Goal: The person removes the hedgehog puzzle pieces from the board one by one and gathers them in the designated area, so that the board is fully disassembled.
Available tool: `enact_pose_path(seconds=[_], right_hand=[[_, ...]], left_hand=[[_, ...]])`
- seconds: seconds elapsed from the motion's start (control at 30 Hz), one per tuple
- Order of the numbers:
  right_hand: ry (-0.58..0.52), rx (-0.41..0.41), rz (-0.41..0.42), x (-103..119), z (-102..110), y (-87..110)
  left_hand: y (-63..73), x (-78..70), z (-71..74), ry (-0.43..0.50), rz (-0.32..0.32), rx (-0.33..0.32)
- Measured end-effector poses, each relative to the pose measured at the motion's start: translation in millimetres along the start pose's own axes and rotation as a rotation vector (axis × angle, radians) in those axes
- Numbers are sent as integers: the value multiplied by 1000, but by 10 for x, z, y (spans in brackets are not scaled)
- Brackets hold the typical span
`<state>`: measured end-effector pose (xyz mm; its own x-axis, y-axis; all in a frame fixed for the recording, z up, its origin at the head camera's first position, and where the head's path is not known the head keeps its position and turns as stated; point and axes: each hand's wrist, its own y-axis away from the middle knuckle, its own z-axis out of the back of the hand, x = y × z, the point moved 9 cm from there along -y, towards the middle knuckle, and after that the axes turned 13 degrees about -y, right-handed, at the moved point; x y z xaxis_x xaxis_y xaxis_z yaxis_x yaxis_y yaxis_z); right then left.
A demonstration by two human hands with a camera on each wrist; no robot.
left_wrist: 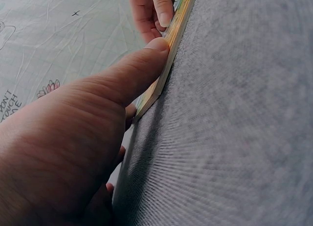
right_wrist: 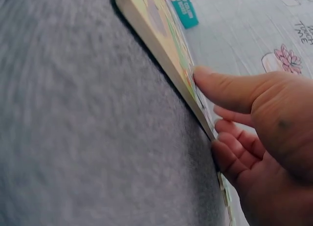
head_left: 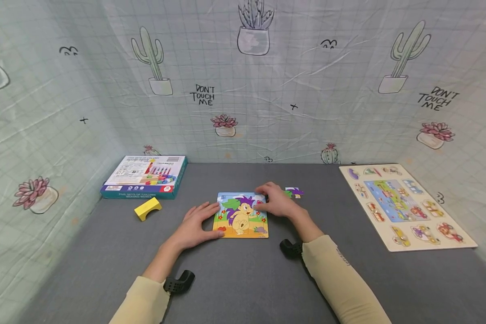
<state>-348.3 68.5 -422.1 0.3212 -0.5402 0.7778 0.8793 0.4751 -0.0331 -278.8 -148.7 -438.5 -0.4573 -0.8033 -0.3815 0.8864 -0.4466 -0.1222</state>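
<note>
A square jigsaw puzzle (head_left: 240, 220) with a purple-spined hedgehog picture lies flat on the grey table. At its left side is my left hand (head_left: 196, 226), fingers extended, with the thumb resting on the puzzle's near-left corner, as the left wrist view also shows. My right hand (head_left: 279, 200) is at the far-right corner. Its thumb (right_wrist: 225, 86) touches the puzzle face while the bent fingers (right_wrist: 237, 150) lie along the edge. That corner is hidden under the hand. Just beyond the right hand lie loose puzzle pieces (head_left: 294, 192) in purple, green and white; how many, I cannot tell.
A teal-edged toy box (head_left: 141, 177) lies at the back left, with a yellow arch block (head_left: 147, 208) in front of it. On the right is a large wooden picture board (head_left: 368, 207). A printed curtain (head_left: 263, 94) hangs behind the table.
</note>
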Motion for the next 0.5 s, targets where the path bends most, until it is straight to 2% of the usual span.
enact_pose_path(seconds=[0.27,0.5], right_hand=[[43,-18,-69,-32,-23,-12],[54,-26,-76,2,-35,-17]], left_hand=[[4,-9,6,9,4,7],[10,-14,27,11,-2,0]])
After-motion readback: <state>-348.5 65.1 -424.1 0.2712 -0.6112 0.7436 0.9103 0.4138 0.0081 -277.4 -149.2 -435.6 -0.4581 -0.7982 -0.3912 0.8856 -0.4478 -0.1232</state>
